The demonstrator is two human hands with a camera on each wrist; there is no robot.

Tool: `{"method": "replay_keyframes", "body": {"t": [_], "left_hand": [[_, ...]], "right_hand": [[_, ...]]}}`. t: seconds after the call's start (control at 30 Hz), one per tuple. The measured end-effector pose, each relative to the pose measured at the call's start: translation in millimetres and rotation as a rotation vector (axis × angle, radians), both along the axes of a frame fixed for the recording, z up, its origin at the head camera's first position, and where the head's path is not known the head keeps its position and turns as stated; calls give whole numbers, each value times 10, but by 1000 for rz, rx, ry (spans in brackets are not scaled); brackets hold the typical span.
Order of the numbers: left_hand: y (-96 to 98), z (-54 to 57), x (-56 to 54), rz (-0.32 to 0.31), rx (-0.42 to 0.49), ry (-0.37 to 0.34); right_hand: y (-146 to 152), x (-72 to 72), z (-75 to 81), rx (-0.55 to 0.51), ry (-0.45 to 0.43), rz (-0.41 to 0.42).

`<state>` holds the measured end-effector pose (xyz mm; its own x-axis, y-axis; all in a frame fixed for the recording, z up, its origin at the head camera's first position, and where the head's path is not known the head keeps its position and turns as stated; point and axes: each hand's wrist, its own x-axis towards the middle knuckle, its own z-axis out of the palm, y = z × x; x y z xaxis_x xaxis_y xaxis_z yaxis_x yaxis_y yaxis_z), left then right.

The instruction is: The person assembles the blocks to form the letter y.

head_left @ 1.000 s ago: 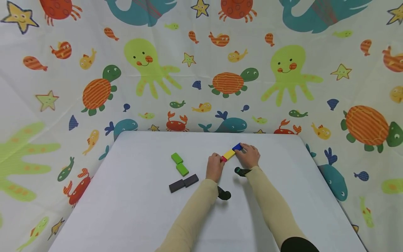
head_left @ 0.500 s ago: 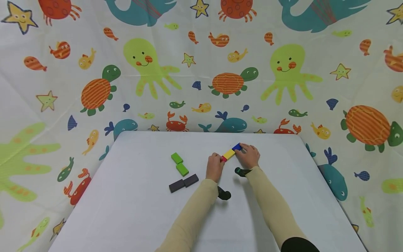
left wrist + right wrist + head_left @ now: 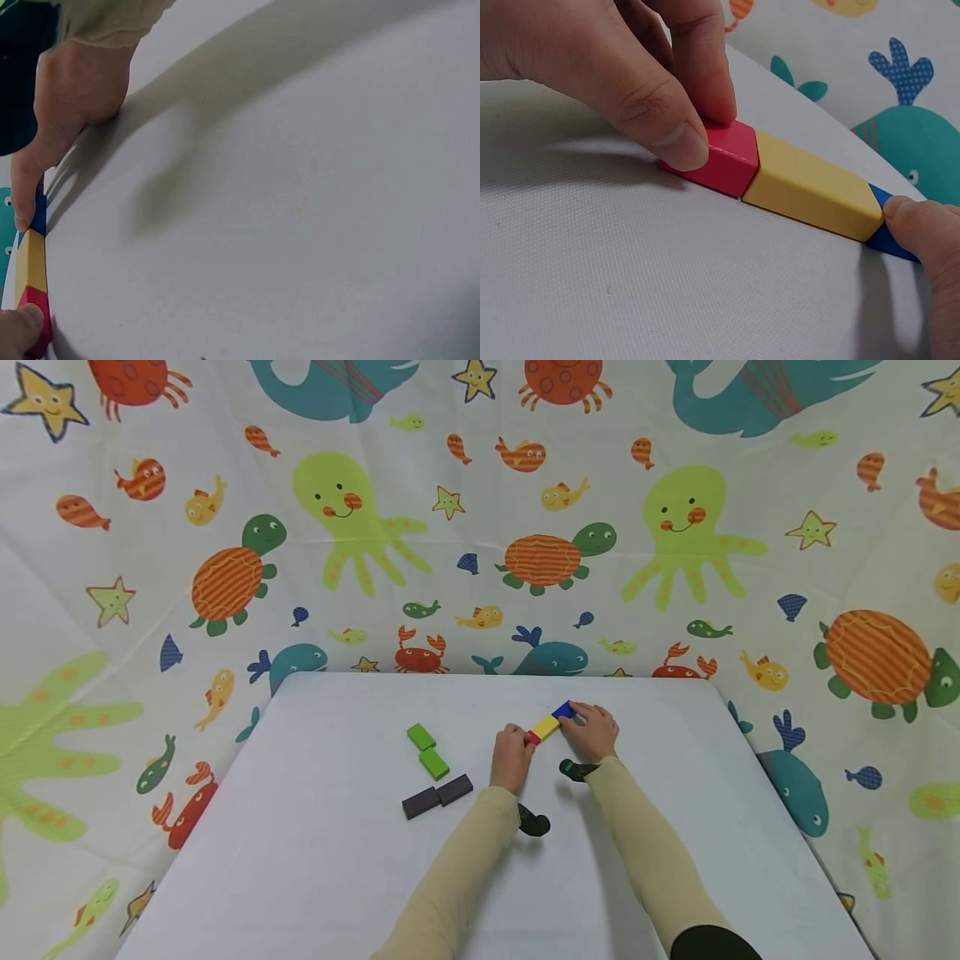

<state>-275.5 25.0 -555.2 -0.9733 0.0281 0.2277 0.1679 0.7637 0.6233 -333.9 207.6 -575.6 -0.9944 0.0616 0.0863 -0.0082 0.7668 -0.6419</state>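
A red block (image 3: 731, 154), a yellow block (image 3: 814, 187) and a blue block (image 3: 889, 240) lie end to end in a slanting row on the white table. My left hand (image 3: 512, 758) pinches the red block at the near-left end, thumb on one side and fingers on the other. At the far-right end my right hand (image 3: 594, 732) grips the blue block, its thumb close to the joint with the yellow one. Part of the red and blue blocks is hidden by the fingers. In the left wrist view the yellow block (image 3: 31, 262) shows between both hands.
Left of the hands, two green blocks (image 3: 427, 750) lie corner to corner. Two dark grey blocks (image 3: 438, 797) form another line nearer the front. Behind the table (image 3: 300, 877) hangs a cloth (image 3: 480, 443) printed with sea animals. Dark wrist-camera mounts (image 3: 534, 821) stick out beneath the sleeves.
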Motion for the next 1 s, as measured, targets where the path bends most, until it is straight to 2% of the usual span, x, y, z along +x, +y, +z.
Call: {"method": "replay_keyframes", "body": {"t": [0.33, 0.73, 1.0], "left_hand": [[4, 8, 12, 1, 1, -11], [10, -10, 22, 12, -20, 24], [13, -6, 24, 11, -17, 19]], "right_hand": [[-2, 3, -15, 10, 15, -2], [-10, 12, -8, -3, 4, -2], [-9, 0, -9, -6, 5, 2]]}}
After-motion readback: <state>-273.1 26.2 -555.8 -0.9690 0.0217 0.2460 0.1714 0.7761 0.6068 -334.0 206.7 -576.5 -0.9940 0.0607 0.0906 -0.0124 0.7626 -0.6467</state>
